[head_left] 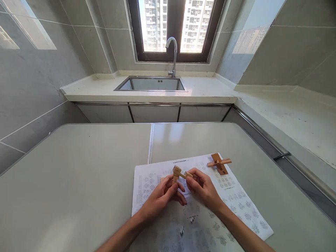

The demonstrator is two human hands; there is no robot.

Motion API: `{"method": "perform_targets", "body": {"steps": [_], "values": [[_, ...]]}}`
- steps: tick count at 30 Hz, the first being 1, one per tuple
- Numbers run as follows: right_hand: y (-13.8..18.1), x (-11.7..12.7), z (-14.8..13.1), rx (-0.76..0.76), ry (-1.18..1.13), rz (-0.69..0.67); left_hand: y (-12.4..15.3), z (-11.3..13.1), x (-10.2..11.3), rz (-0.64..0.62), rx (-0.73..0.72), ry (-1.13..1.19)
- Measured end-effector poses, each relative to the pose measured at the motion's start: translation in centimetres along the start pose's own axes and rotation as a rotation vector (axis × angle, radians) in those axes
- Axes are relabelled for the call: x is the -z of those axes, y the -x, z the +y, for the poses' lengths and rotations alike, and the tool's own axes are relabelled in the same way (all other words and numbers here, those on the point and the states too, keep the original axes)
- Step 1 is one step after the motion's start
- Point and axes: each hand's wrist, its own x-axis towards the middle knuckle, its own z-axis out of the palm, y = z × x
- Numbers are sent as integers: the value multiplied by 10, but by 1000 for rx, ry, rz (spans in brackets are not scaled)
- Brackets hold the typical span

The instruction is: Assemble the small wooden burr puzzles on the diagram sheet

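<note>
Gripping a small wooden puzzle assembly from both sides, the two hands are meeting just above a printed instruction sheet lying on the pale table. The left hand is pinching the upright block of the assembly, fingers curled around it from below and from the near side, thumb pressing in at the front. The right hand is closing on the crosswise bar that sticks out of that block toward the right, fingertips wrapped over the bar's end. The assembly itself is sitting between the two sets of fingertips, lifted a little off the paper as far as I can tell, near the sheet's top middle.

Over at the sheet's far right corner, a second set of wooden pieces is lying flat on the paper: a flat orange-brown slab with a lighter stick crossing it. It is lying near the right hand but not touching it.

The sheet is showing rows of small grey diagrams, too fine to read, and both forearms are stretching across its lower part. The table is showing a seam running down its middle, just above the sheet's top edge. Beyond it, a counter is carrying a steel sink with a curved tap under a dark-framed window looking out on tall buildings.
</note>
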Motion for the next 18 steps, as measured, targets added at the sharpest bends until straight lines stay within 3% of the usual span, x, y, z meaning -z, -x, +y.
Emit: {"method": "perform_targets", "body": {"steps": [5, 9, 18], "values": [[3, 0, 3, 11, 26, -140, 2, -10, -4, 18, 6, -82], [3, 1, 5, 11, 21, -133, 3, -14, -5, 66, 8, -42], [3, 0, 10, -28, 32, -104, 4, -13, -5, 41, -24, -59]]}}
